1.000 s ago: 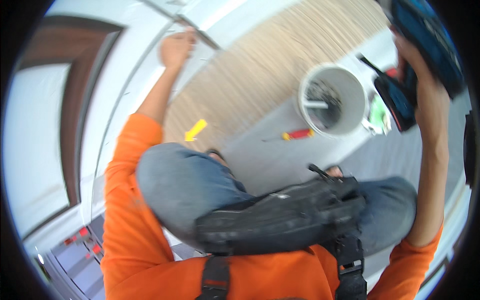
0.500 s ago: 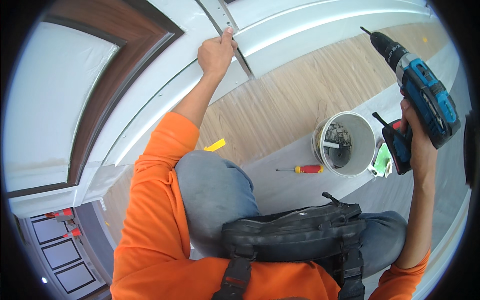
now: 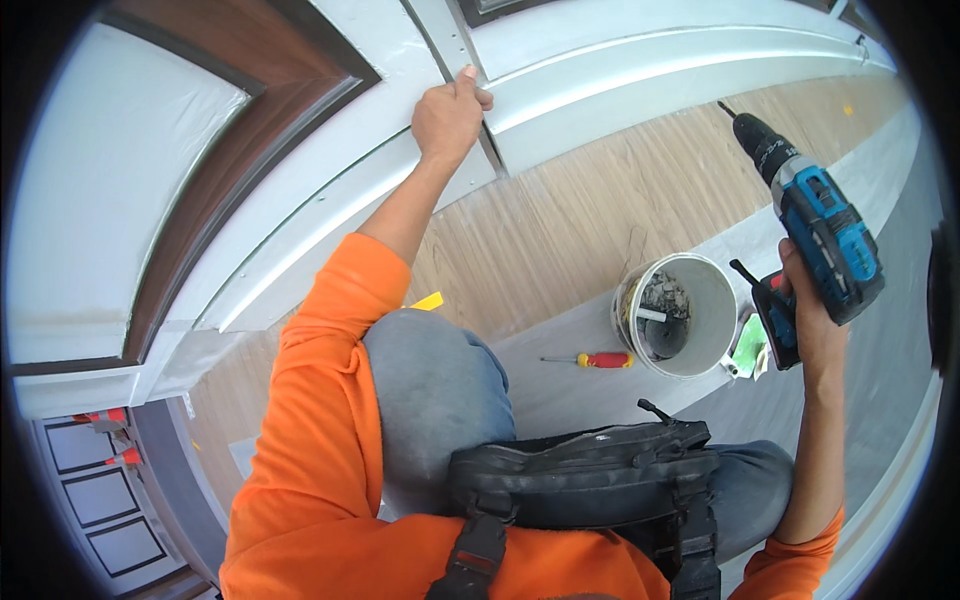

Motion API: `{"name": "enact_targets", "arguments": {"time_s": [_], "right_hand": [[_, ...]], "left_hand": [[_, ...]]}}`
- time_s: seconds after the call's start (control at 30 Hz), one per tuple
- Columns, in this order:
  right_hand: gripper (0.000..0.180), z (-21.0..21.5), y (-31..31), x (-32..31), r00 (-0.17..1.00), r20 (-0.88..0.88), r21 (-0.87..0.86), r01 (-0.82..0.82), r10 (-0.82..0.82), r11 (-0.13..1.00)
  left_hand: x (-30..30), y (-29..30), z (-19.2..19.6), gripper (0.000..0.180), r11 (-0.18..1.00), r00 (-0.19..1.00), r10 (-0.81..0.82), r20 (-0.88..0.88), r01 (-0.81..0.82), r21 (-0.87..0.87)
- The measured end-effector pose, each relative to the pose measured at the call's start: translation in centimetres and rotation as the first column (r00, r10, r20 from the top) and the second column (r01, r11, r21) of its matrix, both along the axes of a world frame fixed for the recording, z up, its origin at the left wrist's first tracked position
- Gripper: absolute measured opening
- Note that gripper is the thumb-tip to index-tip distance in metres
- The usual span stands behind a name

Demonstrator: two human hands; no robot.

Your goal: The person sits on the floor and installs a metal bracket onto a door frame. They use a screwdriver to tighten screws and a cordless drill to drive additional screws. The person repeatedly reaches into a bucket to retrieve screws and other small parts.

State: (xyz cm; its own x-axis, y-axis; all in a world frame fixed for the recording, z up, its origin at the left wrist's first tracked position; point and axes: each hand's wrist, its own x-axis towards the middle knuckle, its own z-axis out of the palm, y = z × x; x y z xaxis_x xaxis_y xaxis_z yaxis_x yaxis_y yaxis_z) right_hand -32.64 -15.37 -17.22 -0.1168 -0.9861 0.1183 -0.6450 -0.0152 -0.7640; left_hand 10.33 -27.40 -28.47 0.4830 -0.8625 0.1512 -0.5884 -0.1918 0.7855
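Step in hand, as judged: fixing a grey metal strip to the white panelling.
- Left hand, 12 o'clock: fingers curled, pressing the strip.
- Right hand, 3 o'clock: fingers wrapped around a blue cordless drill, bit clear of the wall.
- Next move calls for bringing the bit to the strip.
- Floor: white bucket, red screwdriver.
- Hidden: screw positions; bucket contents unclear.
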Motion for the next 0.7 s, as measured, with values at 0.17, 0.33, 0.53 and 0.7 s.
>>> {"name": "enact_targets", "arguments": {"time_s": [0.17, 0.33, 0.53, 0.7], "right_hand": [[0.041, -1.4, -1.1, 0.3, 0.948, -0.135, -0.126, -0.306, 0.289, 0.944], [0.051, -1.5, -2.9, 6.9, 0.785, -0.516, -0.33, -0.553, 0.344, 0.765], [0.041, -2.4, -5.6, 13.4, 0.609, -0.701, -0.342, -0.744, 0.371, 0.574], [0.038, -4.2, -8.5, 15.2, 0.481, -0.83, -0.299, -0.812, 0.283, 0.502]], "left_hand": [[-2.0, 0.5, 0.2, 0.063, 0.981, 0.85, -0.11, -0.515, 0.175, 0.078], [-4.6, 4.5, 1.4, 0.072, 0.799, 0.222, -0.388, -0.895, 0.565, -0.206], [-3.4, 5.9, 3.0, 0.067, 0.735, 0.073, -0.466, -0.882, 0.587, -0.34], [-2.6, 4.9, 2.8, 0.048, 0.818, 0.112, -0.405, -0.908, 0.487, -0.305]]}}
